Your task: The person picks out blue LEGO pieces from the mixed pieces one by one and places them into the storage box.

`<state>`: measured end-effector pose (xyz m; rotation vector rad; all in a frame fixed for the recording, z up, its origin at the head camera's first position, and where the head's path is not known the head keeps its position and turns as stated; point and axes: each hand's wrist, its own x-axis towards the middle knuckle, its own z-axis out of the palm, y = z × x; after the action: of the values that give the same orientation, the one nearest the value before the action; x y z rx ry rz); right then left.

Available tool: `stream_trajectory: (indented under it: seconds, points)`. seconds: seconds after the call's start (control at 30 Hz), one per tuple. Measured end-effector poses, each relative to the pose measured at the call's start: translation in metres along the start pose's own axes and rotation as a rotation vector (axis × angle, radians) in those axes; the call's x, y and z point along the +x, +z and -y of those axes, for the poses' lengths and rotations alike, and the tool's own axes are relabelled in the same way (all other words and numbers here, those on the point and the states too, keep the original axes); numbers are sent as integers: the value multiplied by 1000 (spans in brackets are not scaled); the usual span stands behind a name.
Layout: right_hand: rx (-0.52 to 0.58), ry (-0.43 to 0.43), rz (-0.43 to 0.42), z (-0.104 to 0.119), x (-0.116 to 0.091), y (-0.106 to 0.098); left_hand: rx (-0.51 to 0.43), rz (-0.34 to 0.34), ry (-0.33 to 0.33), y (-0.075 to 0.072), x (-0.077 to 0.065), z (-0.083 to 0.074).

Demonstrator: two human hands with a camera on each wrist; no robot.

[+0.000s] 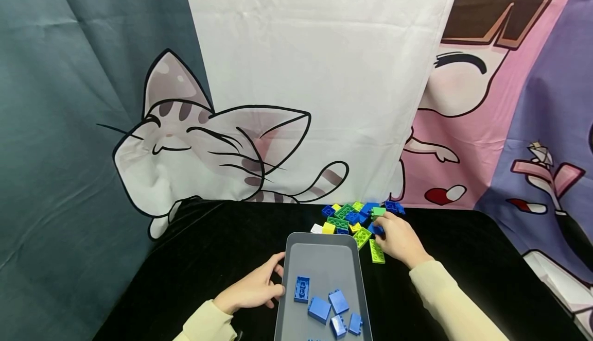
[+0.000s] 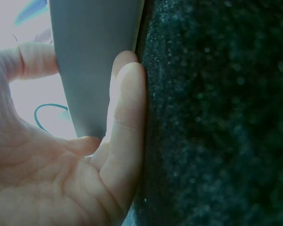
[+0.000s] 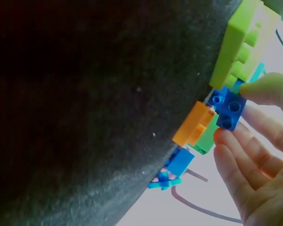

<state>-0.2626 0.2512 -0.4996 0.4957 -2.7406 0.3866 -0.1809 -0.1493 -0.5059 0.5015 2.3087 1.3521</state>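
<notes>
My left hand (image 1: 254, 287) is at the left side of a grey tray (image 1: 319, 247). In the left wrist view the thumb meets the tray's rim and the other fingers lie along the base of its wall. Several blue bricks (image 1: 319, 309) lie spread inside the tray. My right hand (image 1: 400, 238) reaches into the right side of a brick pile. The right wrist view has a blue toy brick (image 3: 231, 110) between its thumb and fingertips. A green brick (image 1: 378, 211) shows just above this hand; a lime brick (image 1: 377, 252) lies below its fingers.
Behind the tray, the pile holds dark green bricks (image 1: 338, 222), a yellow brick (image 1: 328, 228), a white brick (image 1: 317, 228) and more blue ones. Black cloth (image 1: 222, 248) covers the table. A printed curtain (image 1: 324, 73) hangs along its back edge.
</notes>
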Motion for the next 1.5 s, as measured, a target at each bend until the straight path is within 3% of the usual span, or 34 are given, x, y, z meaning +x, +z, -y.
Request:
stream_trajectory:
  seconds: [0.23,0.5,0.93,1.1,1.33,1.5]
  points:
    - [-25,-28,-74,9,-9,-14,3,-1,-4,0,1,0]
    - [-41,-142,-144,22,-24,-21,3,-1,-5,0,0,0]
    - [27,-296,-137,80,-63,-35,-7,5,3,0,0,1]
    - [71,-336,-102,99,-80,-38,-13,4,5,1,-1,-1]
    - [186,-334,58,117,-101,-46,-13,4,9,1,-1,-3]
    - [298,-384,129,126,-110,-51,-12,5,6,1,-2,-3]
